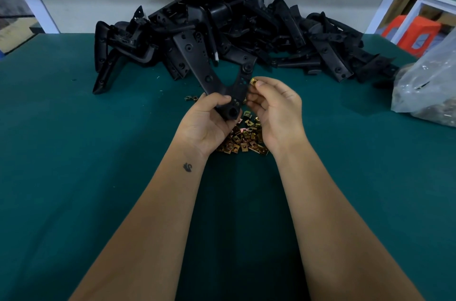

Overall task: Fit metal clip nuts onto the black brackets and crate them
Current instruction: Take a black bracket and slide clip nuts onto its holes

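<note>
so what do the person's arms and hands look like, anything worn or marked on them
Both forearms are bare right up to the bottom edge of the frame, with no sleeves in view. The left hand and right hand wear no gloves, and no rings, watch or bracelet show. The only marking is a small dark tattoo on the inside of the left forearm, just below the wrist.
</note>
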{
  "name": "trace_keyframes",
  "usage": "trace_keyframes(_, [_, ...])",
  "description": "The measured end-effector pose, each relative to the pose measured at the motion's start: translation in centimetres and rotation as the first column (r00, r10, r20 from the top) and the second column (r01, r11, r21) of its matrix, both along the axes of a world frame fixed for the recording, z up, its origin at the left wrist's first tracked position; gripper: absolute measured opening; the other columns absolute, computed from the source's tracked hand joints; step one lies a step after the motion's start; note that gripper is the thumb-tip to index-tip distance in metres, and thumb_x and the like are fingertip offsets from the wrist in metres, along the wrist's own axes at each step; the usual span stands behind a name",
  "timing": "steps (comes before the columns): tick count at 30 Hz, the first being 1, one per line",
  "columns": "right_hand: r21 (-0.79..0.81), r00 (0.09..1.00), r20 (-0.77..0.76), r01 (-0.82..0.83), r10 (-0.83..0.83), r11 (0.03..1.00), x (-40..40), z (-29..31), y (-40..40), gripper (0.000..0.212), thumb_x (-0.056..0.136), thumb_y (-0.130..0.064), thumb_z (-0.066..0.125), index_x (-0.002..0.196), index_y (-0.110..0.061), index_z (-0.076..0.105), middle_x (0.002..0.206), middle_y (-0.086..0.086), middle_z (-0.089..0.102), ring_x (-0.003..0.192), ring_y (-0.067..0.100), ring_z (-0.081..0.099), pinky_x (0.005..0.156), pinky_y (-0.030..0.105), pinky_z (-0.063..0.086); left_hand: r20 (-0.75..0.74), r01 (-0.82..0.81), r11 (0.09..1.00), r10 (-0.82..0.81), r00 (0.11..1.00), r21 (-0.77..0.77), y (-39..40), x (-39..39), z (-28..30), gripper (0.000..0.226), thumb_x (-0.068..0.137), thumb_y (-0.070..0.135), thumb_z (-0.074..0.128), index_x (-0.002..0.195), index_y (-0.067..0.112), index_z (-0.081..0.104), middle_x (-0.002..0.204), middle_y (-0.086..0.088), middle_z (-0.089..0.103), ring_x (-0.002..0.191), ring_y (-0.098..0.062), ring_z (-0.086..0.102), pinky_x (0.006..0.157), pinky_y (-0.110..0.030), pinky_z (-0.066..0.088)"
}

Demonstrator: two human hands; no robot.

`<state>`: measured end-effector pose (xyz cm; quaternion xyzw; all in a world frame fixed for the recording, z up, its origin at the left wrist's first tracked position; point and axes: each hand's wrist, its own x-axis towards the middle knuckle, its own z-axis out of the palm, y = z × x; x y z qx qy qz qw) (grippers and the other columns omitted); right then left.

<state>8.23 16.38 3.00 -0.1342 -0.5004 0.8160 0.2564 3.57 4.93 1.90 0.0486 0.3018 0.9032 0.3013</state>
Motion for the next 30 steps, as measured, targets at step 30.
trace_keyframes(30, [-0.199, 0.966, -0.054, -0.260, 0.255, 0.945, -0.07, -0.58, 0.19, 0.010, 0.095, -0.008, 0.060, 0.093, -0.008, 0.069, 0.086, 0.004, 0.071, 0.074, 0.012, 0.061, 0.065, 0.020, 0.052, -0.180, -0.055, 0.997, 0.045, 0.983, -0.046, -0.08, 0.24, 0.13, 0.029, 0.089, 0.002, 0.060, 0.115, 0.013, 0.052, 0.112, -0.011, 0.068, 0.094, -0.020, 0.070, 0.071, -0.029, 0.057])
